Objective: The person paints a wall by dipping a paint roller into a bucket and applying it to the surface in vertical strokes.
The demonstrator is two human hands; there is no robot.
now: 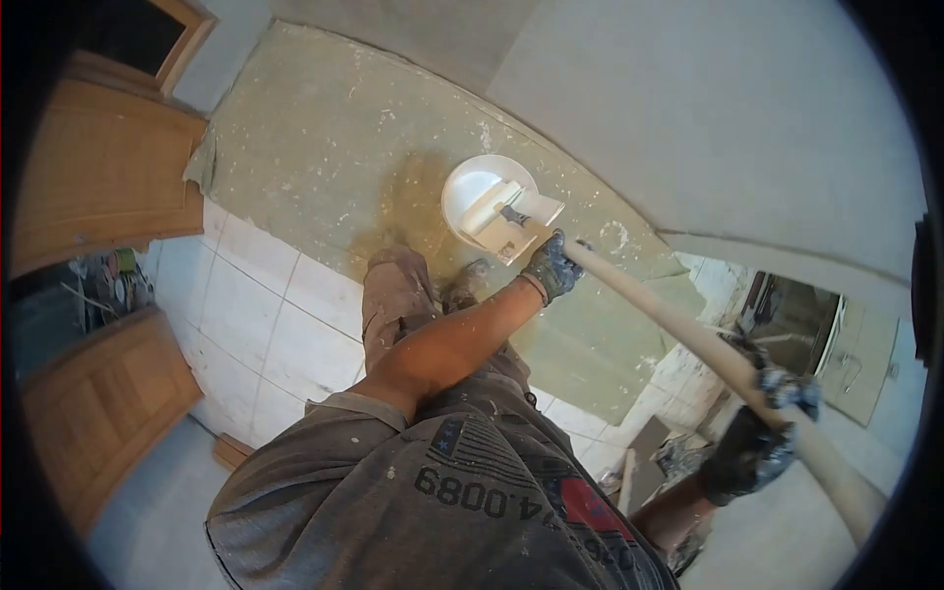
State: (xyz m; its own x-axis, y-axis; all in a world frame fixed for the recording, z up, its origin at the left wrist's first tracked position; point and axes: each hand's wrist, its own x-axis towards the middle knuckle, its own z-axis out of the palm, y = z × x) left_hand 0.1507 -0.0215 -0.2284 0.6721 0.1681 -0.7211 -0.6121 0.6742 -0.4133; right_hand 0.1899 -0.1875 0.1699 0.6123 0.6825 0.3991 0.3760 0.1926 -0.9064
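My left hand (557, 269), in a dark paint-smeared glove, is closed round the lower part of a long pale pole (678, 334). Further up the same pole, my right hand (755, 442) is wrapped round it, its dark glove also smeared with white. At the pole's far end is a paint roller (492, 205), its sleeve coated in white. The roller lies over a round white bucket (454, 202) holding white paint, touching a flat pale board (500, 240) that slants across the rim. My feet are close to the bucket, partly hidden by my legs.
A paint-spattered greenish floor cover (305, 118) lies under the bucket, with white tiles (251, 246) beside it. Wooden doors (108, 162) stand at left. A grey wall (688, 118) rises behind. At right are a dark opening (792, 320) and some debris (688, 457).
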